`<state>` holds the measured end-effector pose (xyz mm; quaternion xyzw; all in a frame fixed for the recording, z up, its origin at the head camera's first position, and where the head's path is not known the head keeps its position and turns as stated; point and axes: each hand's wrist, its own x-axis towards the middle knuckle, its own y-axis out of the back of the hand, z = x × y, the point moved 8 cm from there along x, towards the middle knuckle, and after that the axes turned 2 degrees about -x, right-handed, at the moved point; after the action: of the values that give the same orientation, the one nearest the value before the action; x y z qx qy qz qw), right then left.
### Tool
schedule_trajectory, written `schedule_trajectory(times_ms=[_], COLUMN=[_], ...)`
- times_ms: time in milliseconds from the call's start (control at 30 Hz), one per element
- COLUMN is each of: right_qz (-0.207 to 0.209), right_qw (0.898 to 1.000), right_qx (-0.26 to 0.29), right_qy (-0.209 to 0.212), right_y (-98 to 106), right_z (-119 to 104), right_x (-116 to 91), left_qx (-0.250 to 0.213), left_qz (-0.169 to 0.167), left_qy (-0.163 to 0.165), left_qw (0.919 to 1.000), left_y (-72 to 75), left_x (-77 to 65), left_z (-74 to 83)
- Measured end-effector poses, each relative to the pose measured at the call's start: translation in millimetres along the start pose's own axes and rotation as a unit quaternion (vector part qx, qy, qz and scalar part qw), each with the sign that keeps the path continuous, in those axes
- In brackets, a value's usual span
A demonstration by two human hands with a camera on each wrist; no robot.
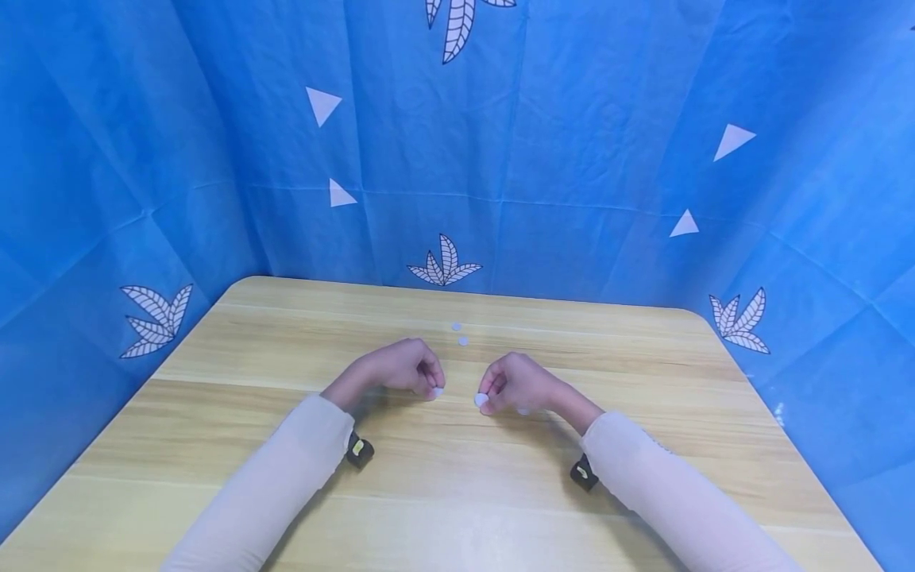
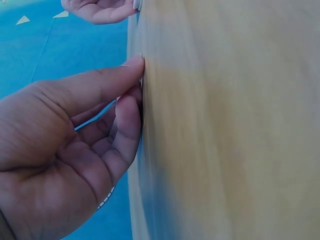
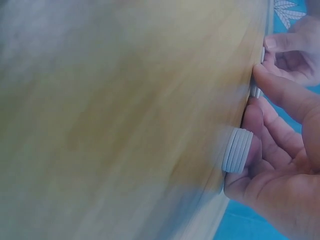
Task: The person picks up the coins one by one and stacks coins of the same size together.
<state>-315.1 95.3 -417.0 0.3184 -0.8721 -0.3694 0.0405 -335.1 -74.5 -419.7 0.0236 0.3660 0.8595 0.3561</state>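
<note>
My left hand point(image 1: 411, 367) is low over the table, with thumb and fingertips at a small white disc point(image 1: 438, 392). To its right, my right hand point(image 1: 520, 383) pinches another flat white disc between thumb and forefinger, its pale face showing in the head view. A short stack of several white discs point(image 3: 237, 150) stands on the table close beside the right hand's curled fingers; from the head, that hand mostly hides it. In the left wrist view, the left thumb and forefinger meet right at the tabletop, the disc there mostly hidden.
Two more white discs, a far one point(image 1: 456, 326) and a nearer one point(image 1: 463, 341), lie on the wooden table point(image 1: 457, 492) beyond the hands. Blue patterned curtains point(image 1: 572, 119) surround the table's back and sides. Each wrist carries a small black camera point(image 1: 360, 451).
</note>
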Motion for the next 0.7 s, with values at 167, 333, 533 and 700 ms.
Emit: schedule_trajectory(times_ms=[167,333,533,700], right_qz=[-0.001,-0.005,-0.011,-0.017], right_qw=[1.0,1.0,1.0,1.0], right_qx=[-0.002,-0.007,-0.004,-0.001], right_qy=[0.005,0.011,0.008,0.009], right_y=[-0.4,0.2,0.2,0.2], right_z=[-0.6,-1.6,-0.3,-1.1], right_x=[0.2,-0.4,-0.1,-0.3], left_qx=[-0.008,-0.019,-0.02,-0.022], left_qz=[0.003,0.002,0.002,0.005], left_qy=[0.001,0.008,0.005,0.003], left_qw=[1.0,0.9998,0.9998,0.9997], left_y=[-2.1,-4.8,-6.2,-6.3], left_x=[-1.1,-3.1,-3.8,-5.0], left_z=[-1.1,-1.8,-3.3,-4.4])
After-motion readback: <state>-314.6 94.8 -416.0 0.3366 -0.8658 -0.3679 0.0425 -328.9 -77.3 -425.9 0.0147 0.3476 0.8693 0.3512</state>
